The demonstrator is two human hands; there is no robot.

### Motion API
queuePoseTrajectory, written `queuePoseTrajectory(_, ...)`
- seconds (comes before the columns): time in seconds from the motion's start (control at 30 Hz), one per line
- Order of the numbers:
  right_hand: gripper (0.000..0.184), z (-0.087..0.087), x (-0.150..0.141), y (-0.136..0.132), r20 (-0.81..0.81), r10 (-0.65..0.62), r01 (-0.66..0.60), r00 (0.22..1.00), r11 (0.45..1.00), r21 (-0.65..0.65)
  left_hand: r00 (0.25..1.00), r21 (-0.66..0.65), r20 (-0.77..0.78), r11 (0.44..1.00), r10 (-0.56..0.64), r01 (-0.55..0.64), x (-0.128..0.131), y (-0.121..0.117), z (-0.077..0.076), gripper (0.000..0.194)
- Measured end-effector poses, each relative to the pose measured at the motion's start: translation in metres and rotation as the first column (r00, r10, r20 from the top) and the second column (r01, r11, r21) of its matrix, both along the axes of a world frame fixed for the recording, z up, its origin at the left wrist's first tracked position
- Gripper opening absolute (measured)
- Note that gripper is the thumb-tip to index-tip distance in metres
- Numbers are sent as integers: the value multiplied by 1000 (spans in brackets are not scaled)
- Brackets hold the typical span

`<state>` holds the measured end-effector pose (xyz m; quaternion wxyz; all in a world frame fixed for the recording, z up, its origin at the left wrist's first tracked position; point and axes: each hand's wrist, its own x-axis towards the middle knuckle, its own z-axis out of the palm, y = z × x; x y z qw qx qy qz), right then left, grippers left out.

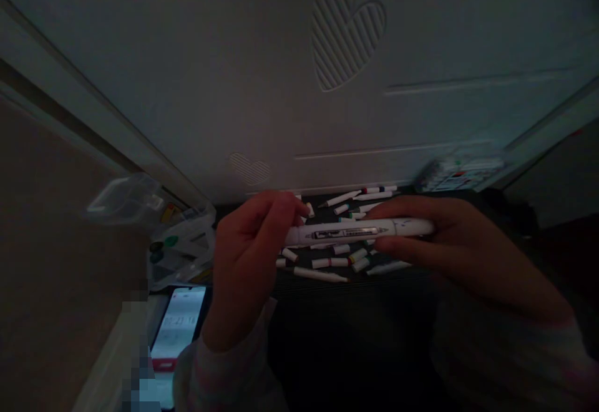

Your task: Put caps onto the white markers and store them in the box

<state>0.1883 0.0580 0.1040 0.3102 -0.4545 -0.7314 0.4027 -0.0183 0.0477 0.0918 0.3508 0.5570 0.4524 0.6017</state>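
A white marker (pixel 346 232) with a printed label lies level across the middle of the head view, held up between both hands. My left hand (pixel 253 243) is closed around its left end, the fingertips curled over it. With thumb and fingers, my right hand (pixel 435 231) pinches the marker toward its right end. Below and behind it, loose white markers and caps are scattered over a dark surface. Among them are an uncapped-looking marker (pixel 344 198) and a marker (pixel 321 274) near the front edge. A cap (pixel 290 255) lies close to my left hand.
A clear plastic box (pixel 182 243) with green round pieces stands at the left. A lit phone (pixel 180 321) showing a timer lies below it. At the right back is a clear case (pixel 461 171) packed with markers. A pale panel with hearts (pixel 281 87) rises behind.
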Motion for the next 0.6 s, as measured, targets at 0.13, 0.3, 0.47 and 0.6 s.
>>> queuePoseTrajectory(0.13,13,-1,0,1,5,9,-9,1000,1000,-25,1000,-13,24,1000,16,-16,2,-2,6,30)
queuePoseTrajectory(0.3,16,-3,1,1,53,43,-41,998,999,-33,1000,90,16,996,-19,17,-3,-1,-2,20)
queuePoseTrajectory(0.47,20,-4,0,1,122,97,-94,988,995,-35,975,-39,197,993,-99,109,-5,1,1,48)
queuePoseTrajectory(0.6,21,-4,1,0,138,99,-94,985,995,-43,948,-105,271,973,-170,204,-1,0,8,51)
